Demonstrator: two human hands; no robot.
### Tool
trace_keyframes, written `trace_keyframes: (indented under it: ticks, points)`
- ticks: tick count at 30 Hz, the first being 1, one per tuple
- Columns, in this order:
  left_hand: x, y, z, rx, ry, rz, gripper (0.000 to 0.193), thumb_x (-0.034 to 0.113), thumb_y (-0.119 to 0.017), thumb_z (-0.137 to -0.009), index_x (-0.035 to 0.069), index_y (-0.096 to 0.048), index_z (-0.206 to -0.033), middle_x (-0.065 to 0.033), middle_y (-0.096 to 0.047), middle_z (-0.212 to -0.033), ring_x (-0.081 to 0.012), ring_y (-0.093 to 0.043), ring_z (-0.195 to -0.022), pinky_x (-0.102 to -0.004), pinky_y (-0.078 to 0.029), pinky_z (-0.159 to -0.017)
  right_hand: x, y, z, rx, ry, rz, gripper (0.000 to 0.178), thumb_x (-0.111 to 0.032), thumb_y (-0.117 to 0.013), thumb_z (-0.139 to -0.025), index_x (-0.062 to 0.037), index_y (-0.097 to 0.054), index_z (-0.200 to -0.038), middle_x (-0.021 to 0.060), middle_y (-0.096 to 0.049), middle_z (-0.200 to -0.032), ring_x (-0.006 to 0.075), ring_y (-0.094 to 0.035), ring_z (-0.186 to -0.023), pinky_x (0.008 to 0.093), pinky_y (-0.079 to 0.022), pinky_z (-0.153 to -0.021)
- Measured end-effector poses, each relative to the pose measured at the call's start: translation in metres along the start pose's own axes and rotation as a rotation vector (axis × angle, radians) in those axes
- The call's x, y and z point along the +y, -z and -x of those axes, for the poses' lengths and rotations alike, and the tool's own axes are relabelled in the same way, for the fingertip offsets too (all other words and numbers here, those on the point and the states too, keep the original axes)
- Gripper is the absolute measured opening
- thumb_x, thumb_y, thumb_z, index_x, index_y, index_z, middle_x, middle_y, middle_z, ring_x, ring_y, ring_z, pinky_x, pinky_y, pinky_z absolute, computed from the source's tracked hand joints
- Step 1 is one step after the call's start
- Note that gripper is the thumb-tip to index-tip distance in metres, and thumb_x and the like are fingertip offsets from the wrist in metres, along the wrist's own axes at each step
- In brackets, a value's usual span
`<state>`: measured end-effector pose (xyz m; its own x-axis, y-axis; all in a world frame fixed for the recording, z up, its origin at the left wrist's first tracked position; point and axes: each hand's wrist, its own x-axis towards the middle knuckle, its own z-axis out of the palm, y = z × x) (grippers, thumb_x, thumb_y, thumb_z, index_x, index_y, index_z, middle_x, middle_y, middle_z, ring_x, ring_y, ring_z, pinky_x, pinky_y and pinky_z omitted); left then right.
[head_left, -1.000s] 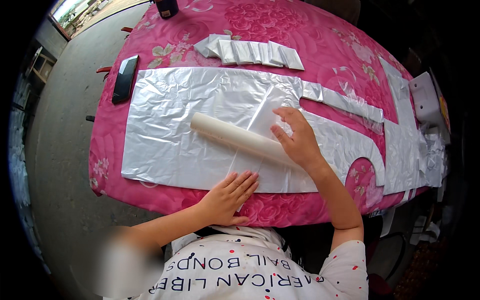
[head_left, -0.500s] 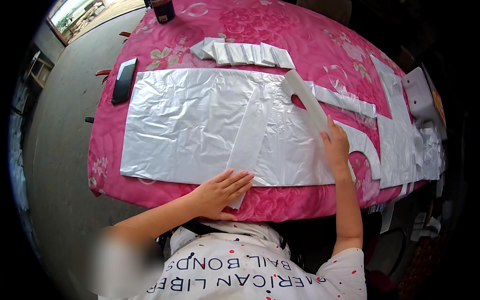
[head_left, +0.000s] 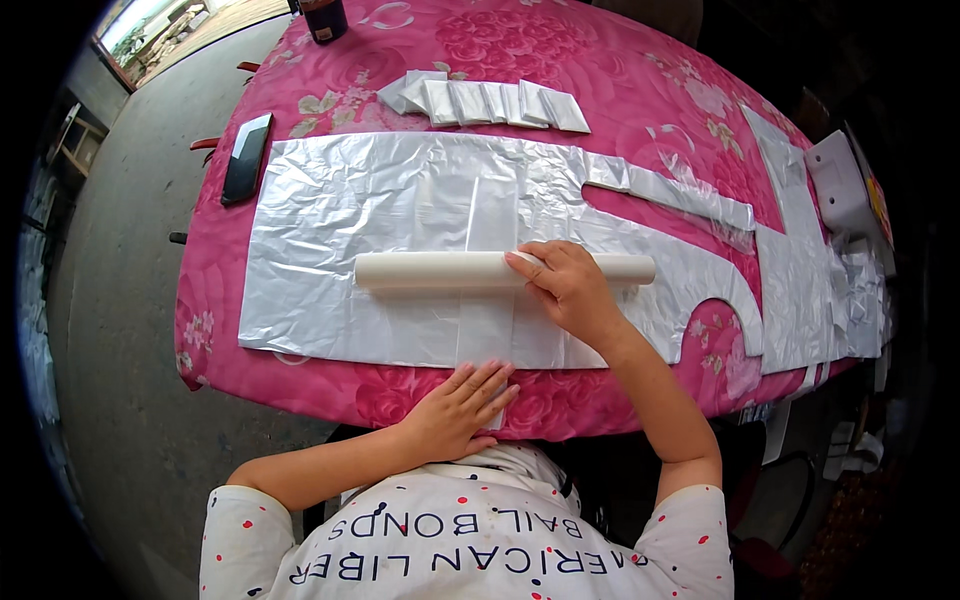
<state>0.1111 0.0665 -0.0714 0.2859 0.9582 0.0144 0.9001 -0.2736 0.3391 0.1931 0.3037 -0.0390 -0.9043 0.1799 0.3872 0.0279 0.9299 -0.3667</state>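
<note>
My right hand (head_left: pixel 572 290) is closed over a white tube (head_left: pixel 430 270) that lies crosswise, left to right, on thin white plastic film. The film (head_left: pixel 310 230) is spread flat, with curved cut-outs and strap-like ends on its right side. A narrower folded strip of film (head_left: pixel 487 330) runs across it toward the table's near edge. My left hand (head_left: pixel 462 405) rests flat on the strip's near end, fingers stretched out. Beyond the film, several small folded white plastic packets (head_left: pixel 490 103) overlap in a row.
A pink flowered cloth (head_left: pixel 390 390) covers the table. At the left lies a dark phone (head_left: pixel 246 160); a dark container (head_left: pixel 324 20) stands at the far left. More white film (head_left: pixel 795 290) and a white box (head_left: pixel 838 185) are at the right.
My right hand has brought the tube left and turned it from steeply slanted to level across the film. My left hand stays at the near edge, shifted slightly right.
</note>
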Motion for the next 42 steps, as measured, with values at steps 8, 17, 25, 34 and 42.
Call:
trace_keyframes:
  ticks: [8,17,25,34,42]
  points:
    - [-0.035,0.01,0.019,0.013,-0.32,0.067,0.05,0.026,-0.056,-0.085,0.002,-0.045,-0.127,-0.0145,-0.04,-0.138,-0.0265,-0.04,-0.127,-0.0379,-0.033,-0.105,0.043,-0.018,-0.051,0.127,-0.034,0.09,0.048,0.006,-0.058,-0.073,-0.0087,-0.057,-0.119,0.0106,-0.055,-0.123,0.0305,-0.046,-0.117,0.0402,-0.036,-0.101]
    - [-0.048,0.01,0.022,0.119,-0.434,0.159,0.03,0.01,-0.056,-0.082,0.0,-0.056,-0.11,-0.0147,-0.052,-0.125,-0.0255,-0.052,-0.115,-0.0331,-0.049,-0.09,-0.045,-0.015,0.027,-0.364,0.116,-0.31,0.051,0.005,-0.059,-0.066,-0.0011,-0.055,-0.116,0.0134,-0.047,-0.132,0.0308,-0.041,-0.124,0.0389,-0.036,-0.102]
    - [-0.056,0.039,0.005,0.342,-0.202,0.339,0.054,0.014,-0.067,-0.068,0.002,-0.051,-0.118,-0.0151,-0.05,-0.127,-0.028,-0.049,-0.118,-0.0383,-0.042,-0.098,-0.054,-0.033,0.042,-0.075,-0.025,-0.198,0.041,0.0,-0.064,-0.068,-0.004,-0.061,-0.109,0.011,-0.057,-0.118,0.0296,-0.053,-0.11,0.0363,-0.045,-0.091]
    - [-0.061,0.032,-0.014,0.343,0.114,0.186,0.06,0.017,-0.066,-0.067,0.0,-0.049,-0.122,-0.0145,-0.055,-0.12,-0.0295,-0.052,-0.111,-0.0397,-0.042,-0.094,-0.049,-0.023,0.034,0.0,-0.133,-0.211,0.027,-0.002,-0.064,-0.069,-0.0074,-0.067,-0.096,0.0065,-0.065,-0.096,0.024,-0.06,-0.084,0.0339,-0.049,-0.072]
    - [-0.054,0.044,-0.029,0.567,0.442,0.531,0.052,0.013,-0.06,-0.079,-0.003,-0.043,-0.126,-0.0204,-0.047,-0.128,-0.0347,-0.047,-0.117,-0.0424,-0.037,-0.098,-0.035,-0.014,-0.002,-0.201,-0.855,-0.569,0.028,-0.023,-0.059,-0.084,0.0036,-0.065,-0.078,0.0097,-0.06,-0.057,0.0165,-0.059,-0.051,0.0287,-0.045,-0.052]
